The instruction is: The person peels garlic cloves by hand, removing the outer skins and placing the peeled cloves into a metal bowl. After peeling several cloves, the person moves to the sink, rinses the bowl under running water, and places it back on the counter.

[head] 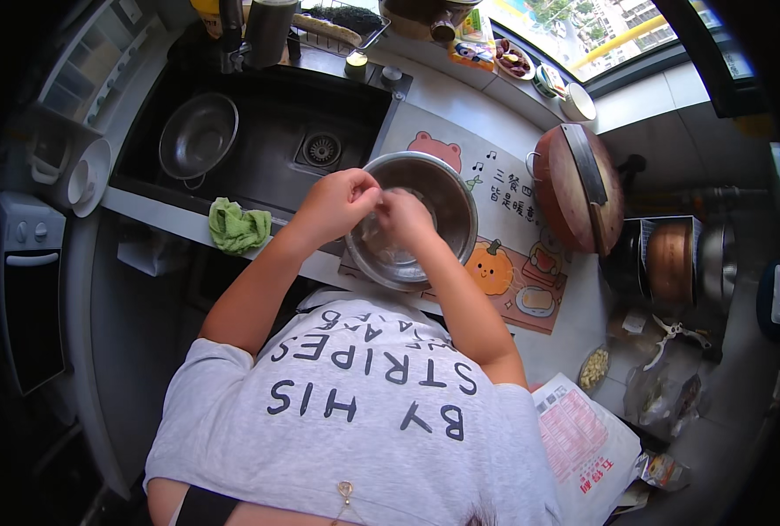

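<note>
A round stainless steel bowl (454,204) stands on a printed counter mat (423,121), beside the sink. My left hand (341,205) is over the bowl's left side, with thumb and index finger pinched together. Its fingertips meet those of my right hand (404,217), which is over the middle of the bowl, fingers curled and slightly blurred. Something pale and translucent shows below the fingertips, inside the bowl; what it is, and whether either hand holds it, cannot be made out.
A black sink (265,141) with a metal basin (199,135) lies left; a green cloth (239,227) rests on its front edge. Right are a cleaver (584,164) on a round wooden board (551,171), scissors (669,335), a dish of pale pieces (594,368) and a printed sack (580,440).
</note>
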Demonstrator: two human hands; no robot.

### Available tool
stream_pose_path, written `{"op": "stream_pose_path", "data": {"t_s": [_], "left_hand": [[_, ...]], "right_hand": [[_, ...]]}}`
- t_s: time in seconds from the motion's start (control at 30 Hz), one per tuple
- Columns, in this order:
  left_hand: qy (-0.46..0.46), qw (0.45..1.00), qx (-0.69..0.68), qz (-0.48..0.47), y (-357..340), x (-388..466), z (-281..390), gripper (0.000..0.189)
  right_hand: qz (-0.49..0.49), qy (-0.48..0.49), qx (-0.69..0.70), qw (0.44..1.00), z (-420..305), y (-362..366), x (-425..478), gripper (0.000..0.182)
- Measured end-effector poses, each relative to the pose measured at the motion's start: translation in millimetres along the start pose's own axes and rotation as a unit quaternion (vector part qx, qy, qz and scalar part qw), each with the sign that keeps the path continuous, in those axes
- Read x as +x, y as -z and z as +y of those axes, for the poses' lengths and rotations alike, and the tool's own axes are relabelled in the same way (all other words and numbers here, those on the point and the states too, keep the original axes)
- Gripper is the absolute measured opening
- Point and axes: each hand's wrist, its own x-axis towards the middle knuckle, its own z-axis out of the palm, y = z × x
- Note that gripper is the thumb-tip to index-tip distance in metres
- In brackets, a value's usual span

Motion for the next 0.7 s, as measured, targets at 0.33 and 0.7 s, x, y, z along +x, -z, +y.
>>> {"op": "stream_pose_path", "data": {"t_s": [0.33, 0.7], "left_hand": [[-0.029, 0.988, -0.129, -0.079, -11.1, -9.7, -3.6, 0.019], [0.169, 0.877, -0.406, -0.195, -8.4, -1.0, -4.4, 0.017]], "right_hand": [[0.016, -0.016, 0.354, 0.935, -28.3, 52.8, -55.8, 0.018], [0.186, 0.078, 0.231, 0.952, -46.8, 51.9, -67.3, 0.010]]}}
